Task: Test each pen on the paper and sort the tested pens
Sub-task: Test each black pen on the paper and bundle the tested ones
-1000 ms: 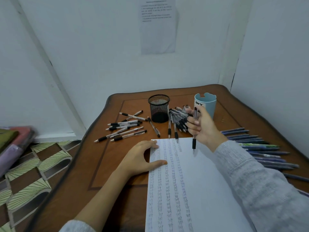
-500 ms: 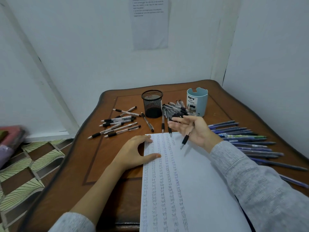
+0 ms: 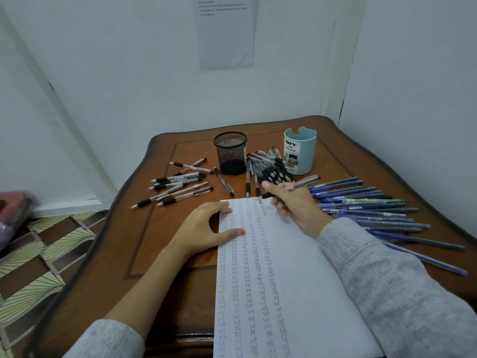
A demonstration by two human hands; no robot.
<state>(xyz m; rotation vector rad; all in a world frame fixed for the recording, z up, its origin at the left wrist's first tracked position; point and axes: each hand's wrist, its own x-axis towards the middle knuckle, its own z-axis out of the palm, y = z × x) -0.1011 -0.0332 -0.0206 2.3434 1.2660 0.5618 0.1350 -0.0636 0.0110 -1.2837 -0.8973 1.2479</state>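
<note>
A white paper [image 3: 291, 280] with several columns of small written marks lies on the wooden table [image 3: 165, 228]. My left hand [image 3: 204, 231] rests flat on the paper's left edge with fingers spread. At the paper's top, my right hand [image 3: 296, 205] grips a black-grip pen [image 3: 302, 183], tip pointing left just over the sheet. Black pens [image 3: 178, 187] lie scattered at the left. More of them are piled [image 3: 273, 169] between the two cups. Blue pens [image 3: 366, 208] lie in a row on the right.
A black mesh cup [image 3: 230, 153] and a light blue organizer cup [image 3: 300, 151] stand at the back of the table. Walls close in behind and at the right. A patterned floor [image 3: 38, 254] lies off the table's left edge.
My right hand has lowered from the pen pile to the top of the paper and turned the pen from upright to nearly flat. My left hand stays on the paper.
</note>
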